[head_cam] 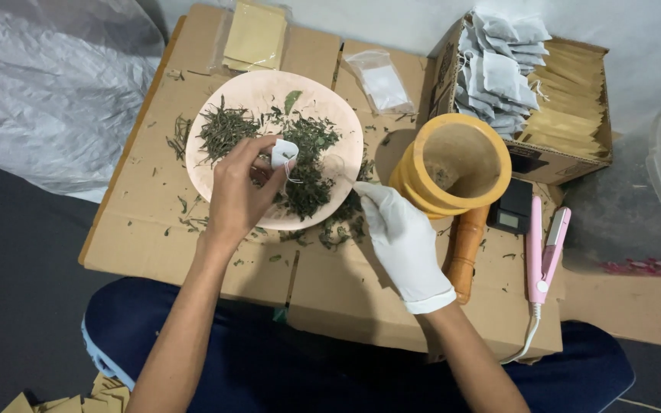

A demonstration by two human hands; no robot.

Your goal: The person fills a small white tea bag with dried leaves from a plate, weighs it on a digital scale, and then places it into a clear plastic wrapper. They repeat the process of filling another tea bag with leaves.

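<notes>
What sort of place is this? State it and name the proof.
Probably a makeshift home workspace for packing herbal tea by hand: a flattened cardboard sheet serves as table, a round pink plate holds dried green leaves, and an open cardboard box holds small white filter bags.

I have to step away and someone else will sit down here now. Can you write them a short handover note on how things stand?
Left hand: bare, pinching a small white tea bag over the plate.
Right hand: gloved, fingertips at the plate's edge, holding nothing I can make out.
Dried leaves lie heaped on the plate, some spilled on the cardboard.
Wooden mortar and pink sealer sit to the right.
Done: white bags stacked in the box.
Left: the leaves on the plate.
</notes>
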